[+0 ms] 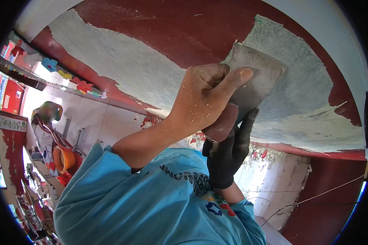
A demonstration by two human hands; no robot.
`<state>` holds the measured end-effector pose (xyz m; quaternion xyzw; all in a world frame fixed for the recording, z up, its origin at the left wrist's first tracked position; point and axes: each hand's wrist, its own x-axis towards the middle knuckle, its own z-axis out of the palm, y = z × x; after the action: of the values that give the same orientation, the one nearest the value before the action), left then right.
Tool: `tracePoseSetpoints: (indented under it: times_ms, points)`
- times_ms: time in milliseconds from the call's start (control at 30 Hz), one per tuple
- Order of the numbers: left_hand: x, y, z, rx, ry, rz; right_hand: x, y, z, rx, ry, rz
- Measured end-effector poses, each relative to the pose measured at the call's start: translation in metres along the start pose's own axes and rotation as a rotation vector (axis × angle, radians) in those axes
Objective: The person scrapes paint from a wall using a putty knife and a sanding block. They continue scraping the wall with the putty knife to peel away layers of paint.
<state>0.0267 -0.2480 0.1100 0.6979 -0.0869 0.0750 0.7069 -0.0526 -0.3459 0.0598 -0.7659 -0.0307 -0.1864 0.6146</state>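
Note:
A broad metal scraper [259, 69] with a worn, dusty blade is held up against a surface of dark red paint [159, 28] with exposed grey patches [122, 57]. My left hand [208, 92], bare and specked with pale flakes, is closed at the blade, its thumb pressed along the face. Below it is a dull red, rounded piece [223, 124] that looks like the scraper's handle. My right hand [229, 155], in a black glove, grips around the lower part of the tool, fingers partly hidden. The blade's edge lies near a grey patch [290, 49].
Another person [49, 114] is at the left, near an orange container [64, 159]. Paper flowers [84, 85] hang along a strip at the upper left. A thin cable [315, 198] crosses the lower right. Peeling wall [274, 171] stands behind my arms.

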Motion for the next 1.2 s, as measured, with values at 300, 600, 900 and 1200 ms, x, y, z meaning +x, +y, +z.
tracePoseSetpoints:
  times_ms: [300,600,900,1200]
  points:
    - [0.000,0.007,0.006,0.021,0.097,0.049,-0.004,0.006,0.002,0.130,0.033,0.076]
    - [0.000,0.014,0.001,0.051,0.041,0.039,-0.010,-0.001,-0.002,0.336,0.001,0.281]
    - [0.000,0.008,0.004,0.015,0.051,0.071,-0.001,-0.011,-0.012,0.121,-0.096,0.169]
    - [0.001,0.012,-0.002,0.070,-0.009,0.039,0.006,-0.014,0.000,0.180,-0.022,0.170]
